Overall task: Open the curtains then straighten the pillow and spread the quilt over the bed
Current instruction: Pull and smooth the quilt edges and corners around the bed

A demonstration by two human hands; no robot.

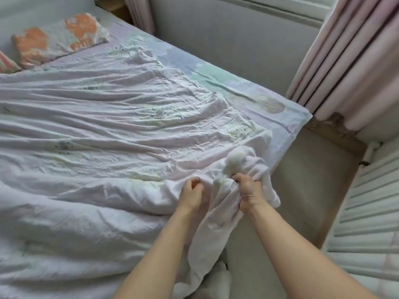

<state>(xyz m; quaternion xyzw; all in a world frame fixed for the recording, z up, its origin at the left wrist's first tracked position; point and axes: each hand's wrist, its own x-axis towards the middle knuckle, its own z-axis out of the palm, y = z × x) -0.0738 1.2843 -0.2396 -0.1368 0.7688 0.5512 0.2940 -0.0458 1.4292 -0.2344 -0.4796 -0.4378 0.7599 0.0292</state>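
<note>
Nearest the camera, two bare forearms reached forward over the near right corner of the bed. The right hand [250, 194] was closed in a fist around a bunched corner of the pale lilac, wrinkled cotton quilt [97, 137], and a loose fold of that cloth hung down between the two arms, over the near edge of the mattress. The left hand [192, 194] lay just left of the right hand, its fingers curled into the quilt's surface; whether it actually pinched the cloth could not be told.

To the right of the hands lay a strip of pale bare floor [302, 169] between the bed and a white slatted panel [362, 212] at the near right, giving open room along that side.

From the gripped corner the quilt ran left and far across most of the bed, creased in long ridges, its right edge slanting away from the bed's right edge. That left a wedge of the pastel patterned bedsheet [248, 91] uncovered along the right side, widening toward the far end.

At the far left, beyond the quilt's far edge, a white pillow with orange patches [58, 38] lay flat at the head of the bed, apart from the quilt.

At the far right, the pink pleated curtain [349, 61] hung gathered beside the window, near the bed's right corner.
</note>
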